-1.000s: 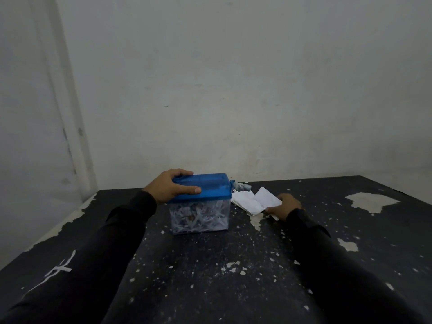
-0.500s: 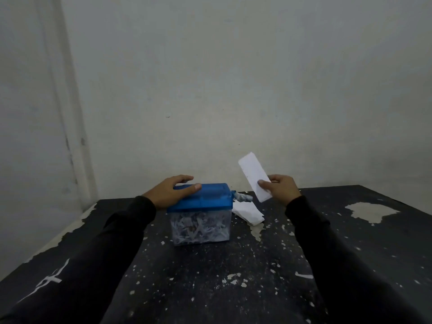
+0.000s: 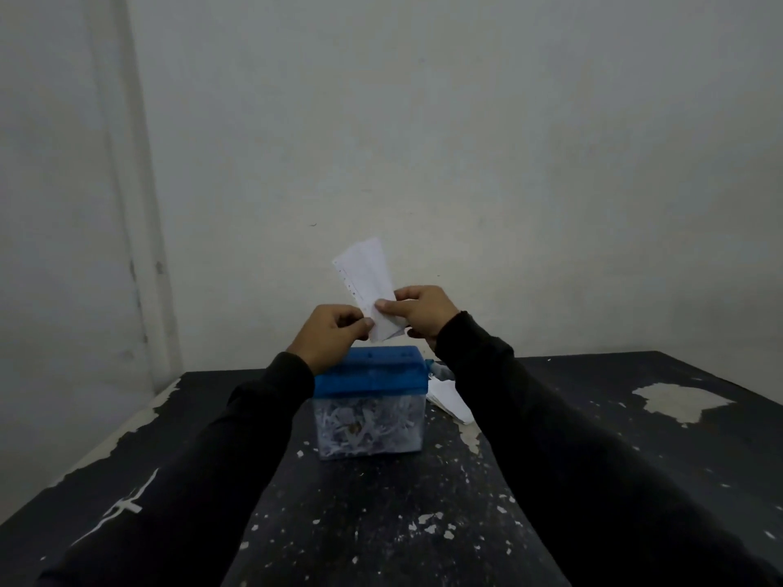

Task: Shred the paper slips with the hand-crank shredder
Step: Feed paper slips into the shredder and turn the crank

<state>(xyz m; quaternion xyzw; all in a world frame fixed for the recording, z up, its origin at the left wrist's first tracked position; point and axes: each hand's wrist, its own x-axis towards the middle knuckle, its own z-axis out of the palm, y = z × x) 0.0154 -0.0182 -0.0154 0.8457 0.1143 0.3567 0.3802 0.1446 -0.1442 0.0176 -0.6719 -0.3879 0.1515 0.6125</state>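
The hand-crank shredder (image 3: 369,374) has a blue lid and a clear bin full of white shreds (image 3: 367,425); it stands on the black table (image 3: 381,523). Just above the lid, both hands hold one white paper slip (image 3: 367,275) upright. My right hand (image 3: 417,311) pinches its lower part between thumb and fingers, and my left hand (image 3: 330,334) pinches its lower left edge. The crank (image 3: 436,368) pokes out on the shredder's right side, mostly hidden by my right sleeve. More paper slips (image 3: 449,400) lie on the table right of the shredder.
The table's black paint is chipped, with a large bare patch (image 3: 682,400) at the right and worn edges at the left. A pale wall (image 3: 466,141) rises directly behind the table.
My right hand lifted a slip from the pile and brought it over the shredder. My left hand left the lid and took hold of the slip's lower edge.
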